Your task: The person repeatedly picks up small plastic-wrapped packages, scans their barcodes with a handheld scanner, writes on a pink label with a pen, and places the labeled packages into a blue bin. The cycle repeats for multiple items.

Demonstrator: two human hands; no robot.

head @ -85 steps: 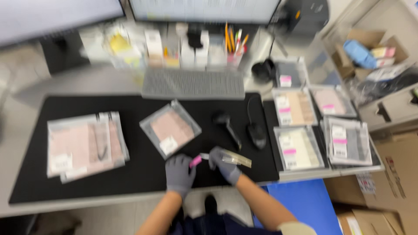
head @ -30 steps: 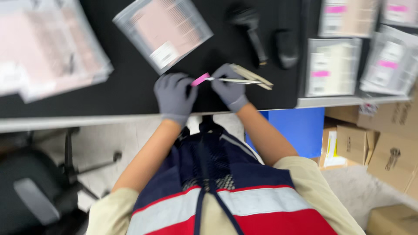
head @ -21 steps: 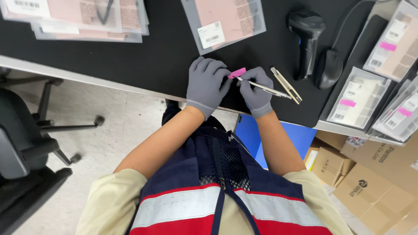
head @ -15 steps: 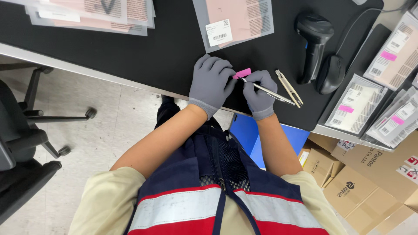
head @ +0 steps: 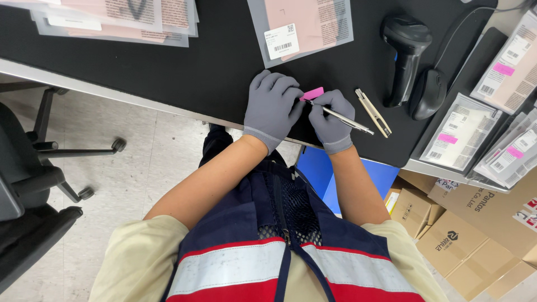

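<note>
Since half a second ago, little has been shifted: both gloved hands have been kept at the near edge of the black desk mat, with the view only slightly changed. At far left, stacked clear sleeves of pink papers are laid on the mat. The left hand is pressed flat, fingers curled down onto a small pink sticky note, which is pinned just beside the right hand. A silver pen is gripped in the closed right hand, its tip set on the note. Just right of it, a folded utility knife is laid, then a black handheld scanner and mouse.
</note>
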